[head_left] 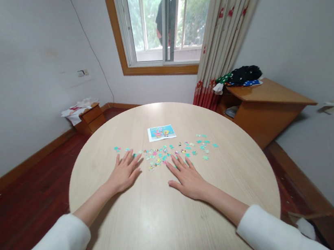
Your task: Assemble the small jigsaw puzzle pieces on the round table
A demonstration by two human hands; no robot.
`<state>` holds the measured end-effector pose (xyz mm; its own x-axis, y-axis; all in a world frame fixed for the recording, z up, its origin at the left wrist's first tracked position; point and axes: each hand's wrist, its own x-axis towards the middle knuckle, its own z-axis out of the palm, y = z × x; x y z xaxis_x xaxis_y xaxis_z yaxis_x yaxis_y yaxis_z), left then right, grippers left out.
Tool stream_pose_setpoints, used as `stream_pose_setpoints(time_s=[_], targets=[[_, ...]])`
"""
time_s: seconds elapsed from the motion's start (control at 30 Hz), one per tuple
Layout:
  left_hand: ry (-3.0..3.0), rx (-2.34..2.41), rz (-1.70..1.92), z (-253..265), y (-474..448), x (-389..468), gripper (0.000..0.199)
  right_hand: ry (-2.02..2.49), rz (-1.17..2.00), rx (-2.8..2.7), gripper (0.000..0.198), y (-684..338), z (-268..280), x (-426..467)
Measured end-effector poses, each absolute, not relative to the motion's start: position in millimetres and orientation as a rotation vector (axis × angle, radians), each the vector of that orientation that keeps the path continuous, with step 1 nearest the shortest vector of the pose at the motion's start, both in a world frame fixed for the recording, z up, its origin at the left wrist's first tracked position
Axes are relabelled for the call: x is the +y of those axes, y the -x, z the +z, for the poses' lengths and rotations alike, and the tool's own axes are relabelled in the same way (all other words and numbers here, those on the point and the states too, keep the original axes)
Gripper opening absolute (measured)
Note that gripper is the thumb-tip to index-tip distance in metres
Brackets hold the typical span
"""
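In the head view, a picture card (162, 133) is laid on the round table (165, 231) and serves as the landmark. Small puzzle pieces (206, 158) are strewn in a loose band on the near side of the card, stretched out past both its left and right edges; most are teal, with pink, yellow and pale ones mixed in. The left hand (126, 173) is placed nearer than the card and to its left, palm down, fingers extended and parted, beside the pieces there. The right hand (188, 177) is placed nearer than the card and slightly to its right, opened flat with the thumb spread, fingertips at the band's near edge. Nothing is seen gripped by either hand; whether pieces are covered by the fingers cannot be told. The pieces appear spread out but unassembled: no joined section can be made out.
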<state>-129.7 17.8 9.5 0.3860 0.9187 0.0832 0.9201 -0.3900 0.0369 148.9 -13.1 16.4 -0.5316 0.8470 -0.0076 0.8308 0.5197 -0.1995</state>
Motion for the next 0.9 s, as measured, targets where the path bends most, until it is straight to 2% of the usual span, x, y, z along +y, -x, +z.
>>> stream_pose_setpoints(time_s=[0.23,0.43,0.57,0.9], targets=[[2.784,-1.544,-0.06,5.3,112.4,3.5,0.056,1.608,0.161,-2.6,0.065,-186.6,6.2,-3.9],[2.756,-1.485,-0.177,6.0,102.0,-0.3,0.058,1.774,0.05,-2.469,0.064,-218.4,4.3,12.5],[2.819,-1.398,-0.101,-0.6,93.6,-5.6,0.057,1.939,0.094,-2.399,0.064,-232.9,3.1,29.8],[2.669,-1.507,-0.209,-5.9,100.9,-15.0,0.057,2.081,0.063,-2.196,0.066,-251.7,-0.5,80.6]])
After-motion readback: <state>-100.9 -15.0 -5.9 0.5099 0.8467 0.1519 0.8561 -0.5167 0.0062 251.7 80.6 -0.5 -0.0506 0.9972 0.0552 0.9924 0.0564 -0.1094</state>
